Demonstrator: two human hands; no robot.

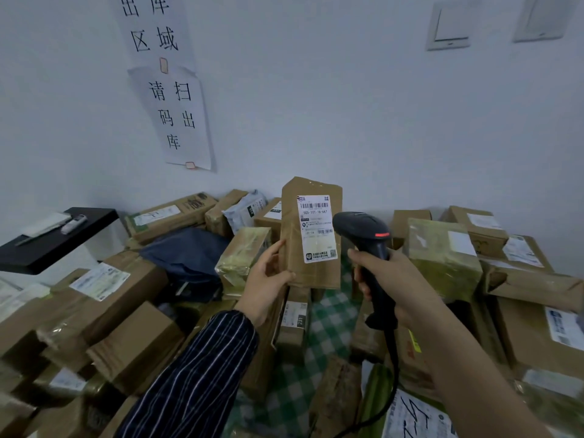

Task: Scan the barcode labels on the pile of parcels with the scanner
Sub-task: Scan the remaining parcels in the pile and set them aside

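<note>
My left hand holds a tall brown cardboard parcel upright by its lower left corner, above the pile. Its white barcode label faces me. My right hand grips the handle of a black corded scanner. The scanner's head sits just right of the label, pointing toward it, with a red strip lit on top. Around and below lie many brown parcels, most with white labels.
A checked green-and-white cloth shows between parcels under my hands. A black shelf with a pen and a small device stands at the left. A dark blue bag lies in the pile. Paper signs hang on the white wall.
</note>
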